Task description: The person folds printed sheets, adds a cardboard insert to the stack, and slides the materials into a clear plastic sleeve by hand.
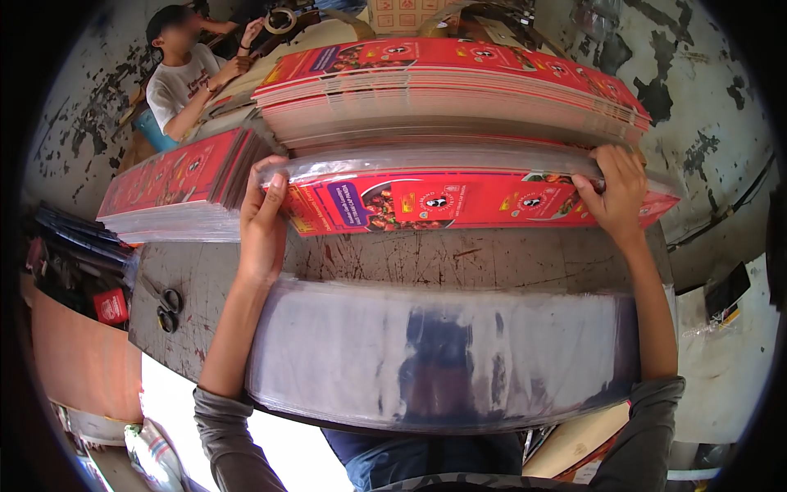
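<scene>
Both my hands grip a long red printed strip with food pictures and a panda logo (484, 197), tilted up on the table, clear plastic along its upper edge. My left hand (266, 213) closes on its left end, thumb in front. At the right end my right hand (616, 193) is closed the same way, fingers over the top edge. Whether one strip or several are held, I cannot tell. Nearer my body lies a wide stack of clear plastic sheets (344, 353). Directly behind the held strip stands a tall stack of red printed strips (426, 53).
Another stack of red printed strips (176, 176) sits at the left. Black-handled scissors (168, 305) lie on the scratched table (369, 262). At the back left, a person in a white shirt (176, 86) sits near a roll of tape (280, 20).
</scene>
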